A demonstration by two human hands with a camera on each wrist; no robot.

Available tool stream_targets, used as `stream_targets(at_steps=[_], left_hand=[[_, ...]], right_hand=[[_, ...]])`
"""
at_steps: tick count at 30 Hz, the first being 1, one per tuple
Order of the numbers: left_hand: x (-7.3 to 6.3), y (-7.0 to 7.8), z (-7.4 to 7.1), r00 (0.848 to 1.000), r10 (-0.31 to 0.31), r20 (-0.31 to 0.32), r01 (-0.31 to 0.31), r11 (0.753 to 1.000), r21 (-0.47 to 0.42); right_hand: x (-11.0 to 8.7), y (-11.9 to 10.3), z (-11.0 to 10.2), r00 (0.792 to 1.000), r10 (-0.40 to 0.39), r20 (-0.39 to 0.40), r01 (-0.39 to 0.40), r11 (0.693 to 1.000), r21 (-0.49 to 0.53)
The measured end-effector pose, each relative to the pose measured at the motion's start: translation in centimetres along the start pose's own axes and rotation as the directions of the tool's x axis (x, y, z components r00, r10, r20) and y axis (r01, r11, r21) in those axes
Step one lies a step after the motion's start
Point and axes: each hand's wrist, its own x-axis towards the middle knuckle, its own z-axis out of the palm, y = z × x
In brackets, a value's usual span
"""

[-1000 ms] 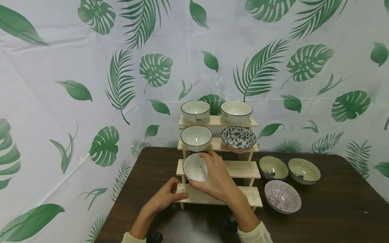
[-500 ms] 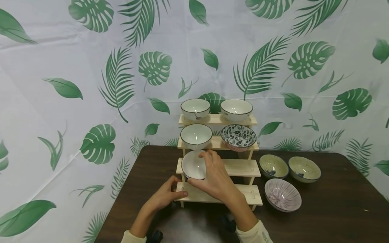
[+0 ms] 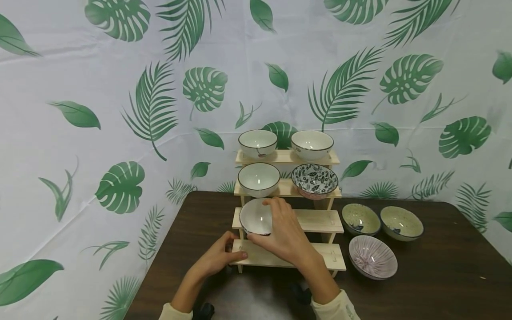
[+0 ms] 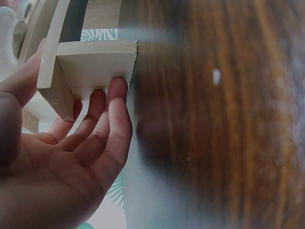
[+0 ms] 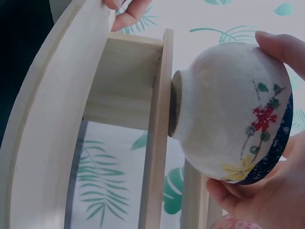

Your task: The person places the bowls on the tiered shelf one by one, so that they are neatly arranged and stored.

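Note:
My right hand (image 3: 282, 233) holds a white bowl (image 3: 254, 218) by its rim, thumb at the near side and fingers at the far side. The bowl is over the left part of the second shelf from the bottom. In the right wrist view this bowl (image 5: 233, 109) shows red and yellow flowers and a dark blue rim band, its foot right at the shelf board (image 5: 159, 129). My left hand (image 3: 220, 255) grips the left end of the wooden tiered stand's lowest shelf (image 3: 280, 256), thumb on top. In the left wrist view its fingers (image 4: 119, 124) curl around the end piece (image 4: 97, 67).
Two white bowls (image 3: 258, 144) stand on the top shelf. Below them are a white bowl (image 3: 259, 180) and a black-patterned bowl (image 3: 314, 180). Right of the stand, two green bowls (image 3: 401, 222) and a pink-streaked bowl (image 3: 373, 258) sit on the dark table (image 3: 440, 275). A leaf-print cloth (image 3: 280, 44) hangs behind.
The bowl in my right hand has shifted slightly left and sits a little more level over the shelf. My left hand keeps its grip on the stand. The head view has tilted slightly.

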Motion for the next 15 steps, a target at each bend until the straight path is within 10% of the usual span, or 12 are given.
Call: stream_targets(at_steps=[15], left_hand=[[-0.29,0.29,0.01,1.0,-0.011,0.006,0.011,1.0,-0.009]], right_hand=[[0.27,0.05,0.95,1.0,0.014,-0.021,-0.013,0.999,0.037]])
